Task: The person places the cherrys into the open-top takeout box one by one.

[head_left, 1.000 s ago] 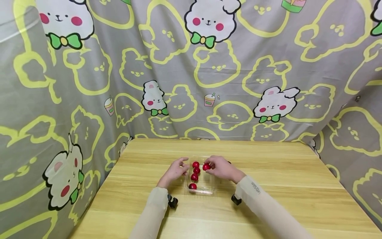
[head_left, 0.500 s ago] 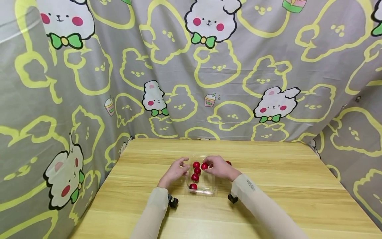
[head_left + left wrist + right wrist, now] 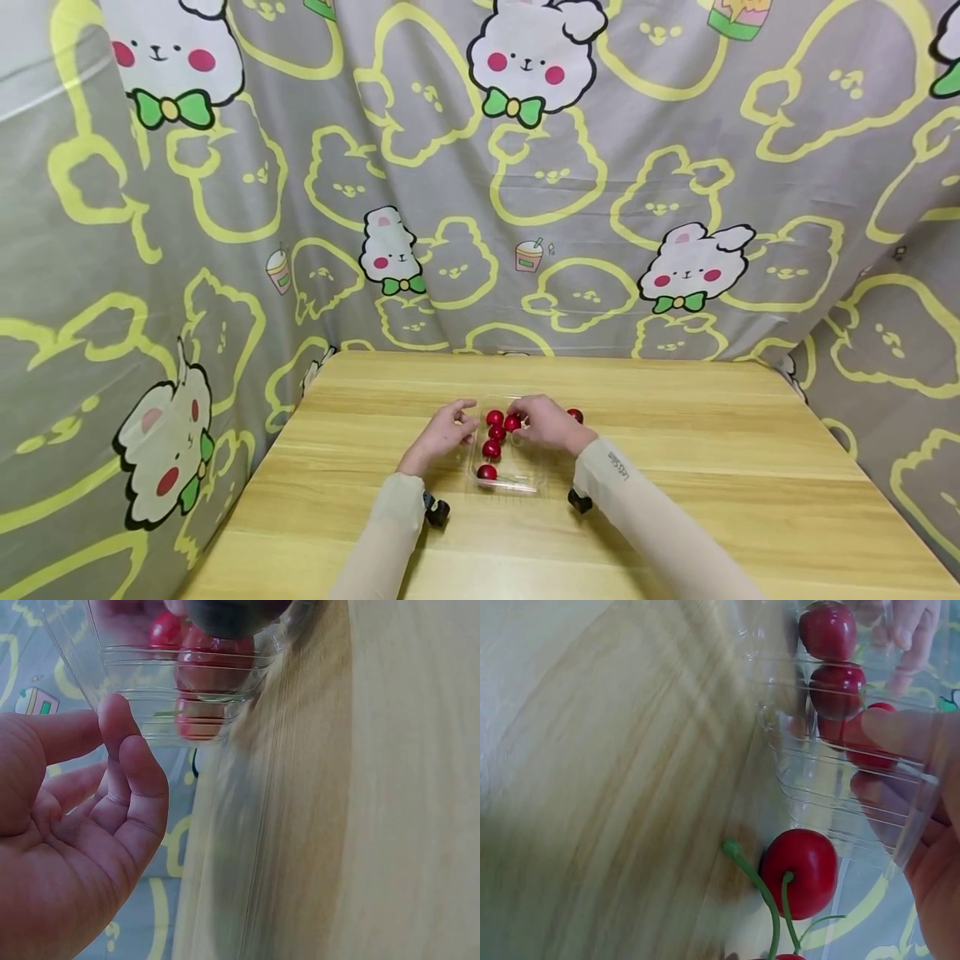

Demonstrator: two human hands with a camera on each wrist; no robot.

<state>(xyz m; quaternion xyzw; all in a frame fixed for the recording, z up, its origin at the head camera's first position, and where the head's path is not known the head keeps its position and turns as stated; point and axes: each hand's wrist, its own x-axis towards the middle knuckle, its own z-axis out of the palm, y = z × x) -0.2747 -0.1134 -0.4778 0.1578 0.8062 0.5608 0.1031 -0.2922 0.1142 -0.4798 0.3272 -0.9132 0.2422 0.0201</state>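
Observation:
A clear plastic box [image 3: 517,486] on the table holds several red cherries [image 3: 491,450] along its left side. My right hand [image 3: 546,423] reaches in over the right wall and pinches a cherry [image 3: 512,423] between thumb and fingers, beside the others; the right wrist view shows the thumb [image 3: 907,733] against it through the plastic. At the left wall is my left hand [image 3: 447,429], its fingers bent loosely. In the left wrist view that hand's fingertips [image 3: 118,712] come right at the box's rim, with cherries [image 3: 214,664] behind the ribbed wall.
Outside the box, beyond my right hand, a cherry [image 3: 575,415] lies on the wooden table [image 3: 675,467]. Seen from the right wrist, that loose cherry [image 3: 802,870] has green stems [image 3: 761,889] beside it. A printed curtain [image 3: 450,292] hangs behind the table.
My right hand has moved left with its cherry, closer to the row of cherries. The loose cherry behind that hand shows more fully. My left hand stays at the box's left side.

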